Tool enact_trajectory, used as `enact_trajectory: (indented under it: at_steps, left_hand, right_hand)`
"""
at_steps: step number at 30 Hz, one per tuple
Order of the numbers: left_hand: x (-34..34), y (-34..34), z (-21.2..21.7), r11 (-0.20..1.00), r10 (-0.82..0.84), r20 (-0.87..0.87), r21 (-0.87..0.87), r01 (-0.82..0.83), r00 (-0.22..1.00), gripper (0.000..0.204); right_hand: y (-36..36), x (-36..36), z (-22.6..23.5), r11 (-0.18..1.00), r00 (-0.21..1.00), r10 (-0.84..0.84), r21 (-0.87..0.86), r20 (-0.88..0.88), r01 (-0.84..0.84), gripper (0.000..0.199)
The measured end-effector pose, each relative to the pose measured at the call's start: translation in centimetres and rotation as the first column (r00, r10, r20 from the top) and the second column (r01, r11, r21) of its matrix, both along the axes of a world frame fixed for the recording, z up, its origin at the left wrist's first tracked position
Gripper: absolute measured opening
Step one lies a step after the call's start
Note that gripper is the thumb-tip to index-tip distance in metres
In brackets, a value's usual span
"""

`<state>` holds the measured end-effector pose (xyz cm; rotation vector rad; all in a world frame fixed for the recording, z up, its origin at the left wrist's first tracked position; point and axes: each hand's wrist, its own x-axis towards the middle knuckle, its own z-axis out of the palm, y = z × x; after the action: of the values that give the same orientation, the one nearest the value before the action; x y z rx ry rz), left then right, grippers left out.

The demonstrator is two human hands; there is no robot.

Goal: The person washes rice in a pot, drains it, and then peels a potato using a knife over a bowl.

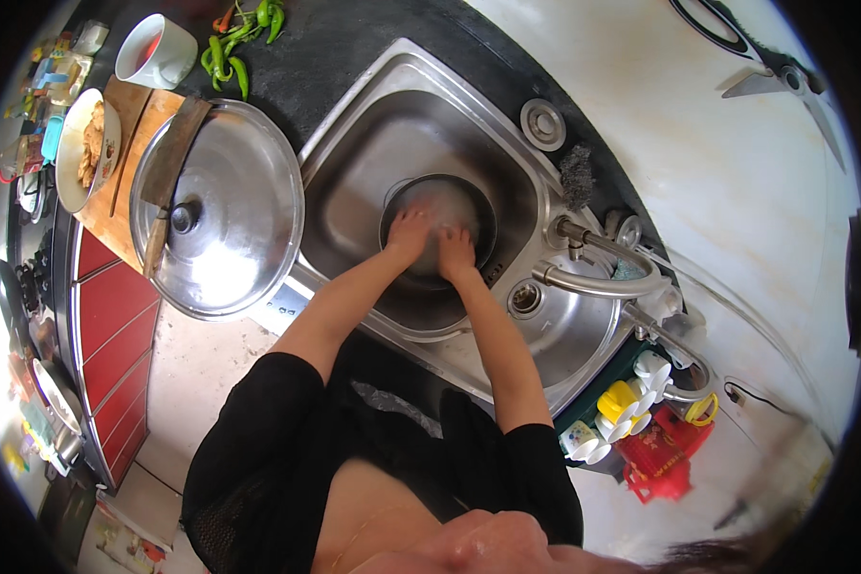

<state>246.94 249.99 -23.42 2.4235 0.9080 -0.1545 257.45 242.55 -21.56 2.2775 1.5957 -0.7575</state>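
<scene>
reaching down, both bare hands enter a round dark pan [489, 212]. pan location: inside the large basin [354, 158] of the steel sink [419, 63], toward the near side of that basin. contents: cloudy, whitish water [437, 198].

left hand [410, 232]: positioned at the left part of the pan, fingers pointing away from the body and partly lost in the cloudy water. grip state: cannot be determined; the fingertips are obscured. right hand [456, 249]: positioned just beside the left hand, slightly nearer the body, fingers likewise directed into the pan. grip state: cannot be determined for the same reason. the hands are close together, with a narrow gap between them.

right of the large basin: a smaller basin [569, 327] with a drain [524, 298]; a curved metal faucet [607, 284] extends above it. beyond the basins, on the dark counter [330, 59]: a round metal strainer [543, 125] and, near it, a dark scrubber [576, 178].

left of the sink: a large metal lid [244, 177], knob upward, overlapping a wooden cutting board [112, 230]. a cleaver [175, 148] lies across the left part of the lid. a bowl [70, 170] containing brown food stands on the board. farther back: a white cup [172, 59] and green peppers [240, 78].
</scene>
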Motion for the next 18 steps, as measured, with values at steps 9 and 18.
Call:
enact_trajectory:
  at_steps: [9, 18]
  left_hand:
    - [-2.6, 2.0, 6.9, 0.975, 0.169, 0.270, 0.093, -0.201, 0.948, 0.051]
    - [-8.3, 3.3, -5.0, -0.258, 0.515, -0.524, -0.850, -0.459, 0.679, 0.043]
  right_hand:
    - [6.5, 1.2, 0.6, 0.908, 0.940, -0.229, 0.292, -0.254, 0.300, 0.043]
    - [2.4, -3.9, -1.3, 0.920, 0.898, 0.392, 0.059, -0.200, -0.389, 0.053]
